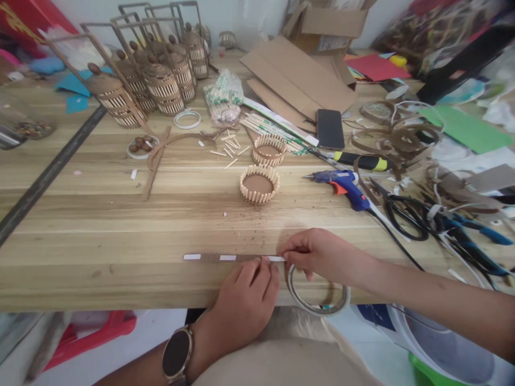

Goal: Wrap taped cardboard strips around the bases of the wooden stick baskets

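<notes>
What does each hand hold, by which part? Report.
Right hand grips the tape roll by its upper rim, fingers pinching the tape end. Left hand holds nothing; its fingers press the brown strip to the table.

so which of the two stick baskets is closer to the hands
The front basket, just left of the blue glue gun, is nearer the left hand and right hand; the other basket sits farther back.
</notes>
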A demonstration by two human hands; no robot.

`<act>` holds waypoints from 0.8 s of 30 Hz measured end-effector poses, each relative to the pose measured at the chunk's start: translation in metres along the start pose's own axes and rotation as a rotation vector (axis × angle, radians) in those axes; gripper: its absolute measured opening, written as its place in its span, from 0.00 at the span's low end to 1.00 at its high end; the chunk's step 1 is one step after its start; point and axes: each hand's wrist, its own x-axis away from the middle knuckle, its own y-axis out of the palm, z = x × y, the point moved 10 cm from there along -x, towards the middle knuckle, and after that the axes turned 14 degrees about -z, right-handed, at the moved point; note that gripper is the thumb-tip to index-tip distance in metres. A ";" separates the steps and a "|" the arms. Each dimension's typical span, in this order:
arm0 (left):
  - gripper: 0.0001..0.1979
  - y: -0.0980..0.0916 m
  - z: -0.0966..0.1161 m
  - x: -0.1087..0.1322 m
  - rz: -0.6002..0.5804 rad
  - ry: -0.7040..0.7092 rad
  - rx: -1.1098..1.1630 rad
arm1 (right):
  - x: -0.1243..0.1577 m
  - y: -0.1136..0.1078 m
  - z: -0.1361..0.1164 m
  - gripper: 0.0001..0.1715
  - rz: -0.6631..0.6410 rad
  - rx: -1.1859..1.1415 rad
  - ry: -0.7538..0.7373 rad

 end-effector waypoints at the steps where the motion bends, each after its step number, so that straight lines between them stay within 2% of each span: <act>1: 0.17 -0.001 0.000 -0.001 0.002 -0.003 0.001 | 0.001 0.000 0.002 0.09 0.008 -0.016 0.006; 6: 0.16 0.001 -0.001 -0.005 -0.020 -0.012 -0.003 | 0.006 -0.008 0.005 0.05 0.060 -0.035 0.048; 11: 0.16 0.004 0.001 -0.005 -0.052 0.001 -0.037 | 0.008 -0.012 0.001 0.09 0.021 0.068 0.076; 16: 0.16 0.007 0.003 -0.008 -0.096 0.014 -0.059 | 0.004 -0.012 0.007 0.08 -0.010 0.061 0.092; 24: 0.16 0.005 0.003 -0.017 -0.117 -0.008 -0.024 | 0.000 -0.013 0.007 0.11 -0.015 0.182 0.118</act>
